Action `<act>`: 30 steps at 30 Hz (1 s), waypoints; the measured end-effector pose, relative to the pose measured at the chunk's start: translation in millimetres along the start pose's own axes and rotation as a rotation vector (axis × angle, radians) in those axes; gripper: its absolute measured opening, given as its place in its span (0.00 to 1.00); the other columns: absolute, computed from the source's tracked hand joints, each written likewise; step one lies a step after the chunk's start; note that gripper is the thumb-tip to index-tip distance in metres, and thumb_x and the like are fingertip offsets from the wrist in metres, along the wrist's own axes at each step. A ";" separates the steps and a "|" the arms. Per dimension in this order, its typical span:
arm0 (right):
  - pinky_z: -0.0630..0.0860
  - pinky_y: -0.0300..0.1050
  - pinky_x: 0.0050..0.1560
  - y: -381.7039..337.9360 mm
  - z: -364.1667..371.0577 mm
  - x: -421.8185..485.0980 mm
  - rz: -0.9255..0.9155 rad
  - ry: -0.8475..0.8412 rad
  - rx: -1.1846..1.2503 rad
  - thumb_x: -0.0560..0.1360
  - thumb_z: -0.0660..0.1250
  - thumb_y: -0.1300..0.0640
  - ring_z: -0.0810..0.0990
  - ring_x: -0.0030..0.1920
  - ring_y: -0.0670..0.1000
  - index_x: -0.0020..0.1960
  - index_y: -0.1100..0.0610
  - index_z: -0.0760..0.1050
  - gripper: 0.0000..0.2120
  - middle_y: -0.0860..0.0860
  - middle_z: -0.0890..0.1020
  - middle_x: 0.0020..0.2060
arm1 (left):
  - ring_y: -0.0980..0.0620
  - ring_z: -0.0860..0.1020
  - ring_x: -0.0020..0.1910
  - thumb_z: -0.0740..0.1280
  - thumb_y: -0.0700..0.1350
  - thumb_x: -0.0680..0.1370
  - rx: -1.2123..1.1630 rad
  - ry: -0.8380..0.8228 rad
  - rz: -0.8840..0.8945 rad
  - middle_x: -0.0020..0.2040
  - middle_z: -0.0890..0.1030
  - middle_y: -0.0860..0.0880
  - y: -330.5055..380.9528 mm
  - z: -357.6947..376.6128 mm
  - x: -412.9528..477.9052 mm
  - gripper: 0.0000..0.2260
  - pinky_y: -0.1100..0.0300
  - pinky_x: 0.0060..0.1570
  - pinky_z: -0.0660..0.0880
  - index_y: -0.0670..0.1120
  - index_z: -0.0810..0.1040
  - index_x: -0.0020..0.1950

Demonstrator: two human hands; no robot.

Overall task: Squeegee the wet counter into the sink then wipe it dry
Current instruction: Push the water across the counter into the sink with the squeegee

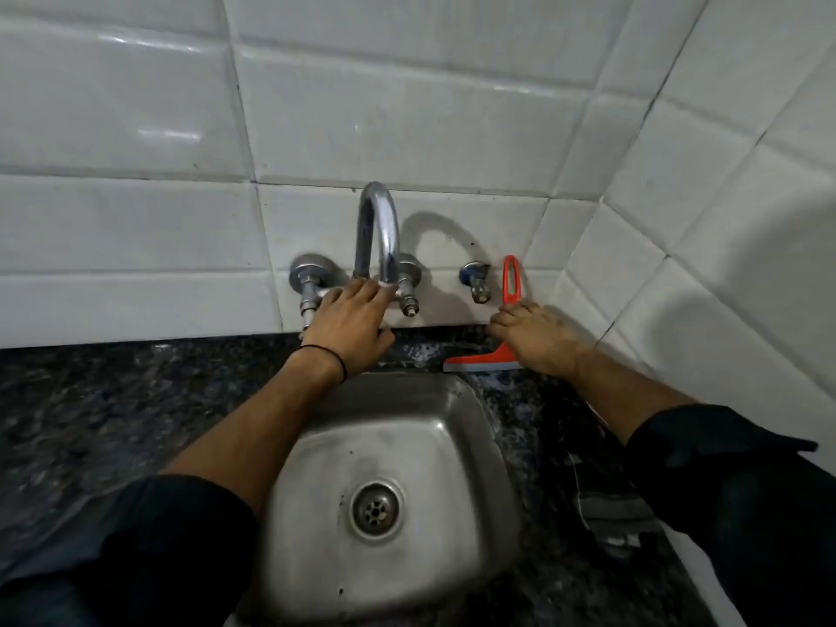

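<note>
My right hand [534, 339] grips an orange squeegee [510, 282] by its handle. The looped handle end sticks up against the tiles, and the blade rests on the wet, foamy dark granite counter [113, 400] just behind the steel sink's [470, 445] back right corner. My left hand [350, 325] lies on the base of the chrome tap [377, 233], fingers spread over the mixer body, with a black band on the wrist. The sink bowl is bare, its drain in the middle.
White tiled walls meet in a corner at the right, close behind the squeegee. A small blue-collared wall valve [477, 282] sits between tap and squeegee. A grey cloth [610, 518] lies on the counter right of the sink, under my right sleeve.
</note>
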State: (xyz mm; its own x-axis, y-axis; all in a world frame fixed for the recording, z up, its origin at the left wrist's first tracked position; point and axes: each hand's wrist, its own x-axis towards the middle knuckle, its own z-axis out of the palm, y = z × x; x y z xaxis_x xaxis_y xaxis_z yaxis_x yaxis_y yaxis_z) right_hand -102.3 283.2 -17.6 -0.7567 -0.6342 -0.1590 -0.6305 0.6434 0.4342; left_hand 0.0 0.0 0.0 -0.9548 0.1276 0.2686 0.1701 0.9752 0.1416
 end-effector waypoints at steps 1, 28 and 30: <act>0.62 0.51 0.72 7.8 7.6 7.7 -0.040 0.000 -0.077 0.77 0.61 0.57 0.69 0.69 0.55 0.67 0.51 0.74 0.18 0.49 0.76 0.65 | 0.44 0.61 0.76 0.63 0.51 0.78 0.031 -0.049 -0.034 0.76 0.66 0.46 1.2 6.4 8.1 0.30 0.44 0.72 0.58 0.52 0.57 0.79; 0.67 0.62 0.66 50.8 23.5 27.0 -0.292 0.257 -0.285 0.64 0.78 0.55 0.80 0.49 0.57 0.49 0.48 0.85 0.14 0.50 0.83 0.40 | 0.44 0.77 0.61 0.62 0.50 0.77 -0.086 0.012 -0.283 0.63 0.79 0.49 26.2 61.1 -16.9 0.21 0.49 0.52 0.75 0.55 0.70 0.71; 0.66 0.57 0.59 21.3 18.3 15.1 -0.333 0.310 -0.224 0.65 0.74 0.53 0.80 0.44 0.56 0.50 0.46 0.83 0.13 0.48 0.82 0.38 | 0.43 0.79 0.57 0.61 0.50 0.79 -0.115 0.017 -0.361 0.59 0.81 0.48 13.0 50.6 -50.1 0.19 0.51 0.48 0.75 0.55 0.70 0.70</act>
State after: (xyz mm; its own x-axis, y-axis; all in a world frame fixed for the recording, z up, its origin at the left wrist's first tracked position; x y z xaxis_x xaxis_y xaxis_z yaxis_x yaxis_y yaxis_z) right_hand -130.3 295.2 -26.9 -0.4121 -0.9088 -0.0650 -0.7507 0.2982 0.5896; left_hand 37.7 15.4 -59.9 -0.9542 -0.2248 0.1974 -0.1495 0.9298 0.3363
